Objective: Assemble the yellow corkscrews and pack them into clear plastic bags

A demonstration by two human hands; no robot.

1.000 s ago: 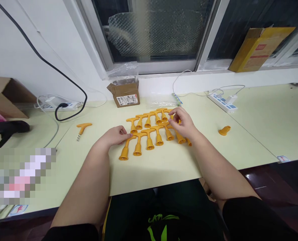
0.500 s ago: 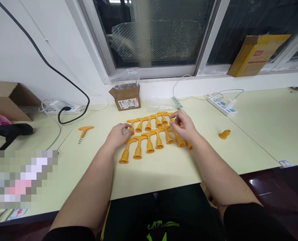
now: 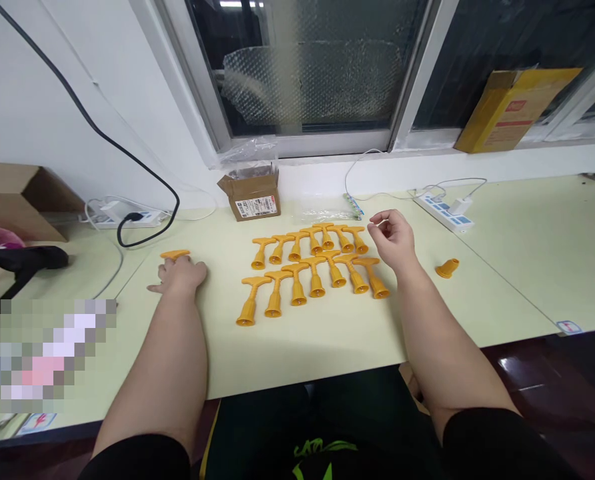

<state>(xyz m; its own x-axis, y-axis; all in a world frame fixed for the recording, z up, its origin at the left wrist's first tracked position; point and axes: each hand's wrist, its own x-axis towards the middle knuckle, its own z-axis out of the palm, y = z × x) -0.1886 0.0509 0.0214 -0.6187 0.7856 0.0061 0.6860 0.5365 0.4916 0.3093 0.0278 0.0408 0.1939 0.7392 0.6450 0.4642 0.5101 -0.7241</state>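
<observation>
My left hand (image 3: 180, 275) is at the far left of the bench, palm down over a yellow T-handled corkscrew (image 3: 175, 254). Its fingers are spread, the handle shows just beyond them, and the metal spiral is hidden. My right hand (image 3: 395, 241) hovers right of two rows of yellow corkscrews, its fingers loosely bent and nothing visible between them. Several corkscrews with bell-shaped bases make up the back row (image 3: 295, 247) and the front row (image 3: 298, 285). Off to the right a single yellow bell-shaped base (image 3: 447, 268) lies on its side.
Behind the rows stand a small open cardboard box (image 3: 255, 197) and a clear plastic bag (image 3: 322, 208). Power strips lie at the back right (image 3: 443, 210) and back left (image 3: 127, 215). A black cable (image 3: 147, 175) hangs at left. A yellow carton (image 3: 517, 110) leans against the window.
My left hand has moved left from the back row to the lone corkscrew. The right hand has drawn away to the right, uncovering the right ends of both rows.
</observation>
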